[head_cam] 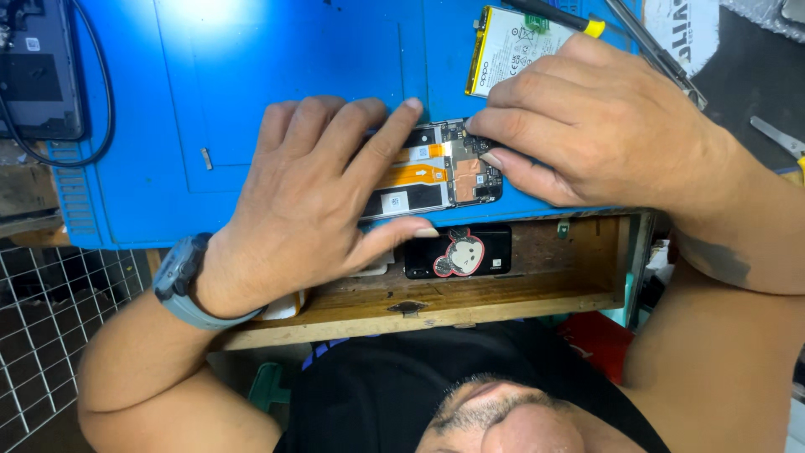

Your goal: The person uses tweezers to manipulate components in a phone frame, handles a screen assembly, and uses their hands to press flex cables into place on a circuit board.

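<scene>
An opened phone [436, 172], with its orange flex cables and circuit board showing, lies on a blue work mat [251, 92]. My left hand [314, 189], a grey watch on its wrist, grips the phone's left part, fingers spread over the top and thumb along the near edge. My right hand [604, 126] comes in from the right. Its fingertips are bunched together and press on the circuit board at the phone's right end. Whether they pinch a small part is hidden.
A white phone battery [511, 46], a yellow-tipped screwdriver [558, 15] and metal tweezers [662, 54] lie on the far side of the mat. A black phone with a sticker [459, 252] sits in an open wooden drawer [503, 298]. A dark device with a cable [38, 75] is far left, a wire grid [50, 319] below it.
</scene>
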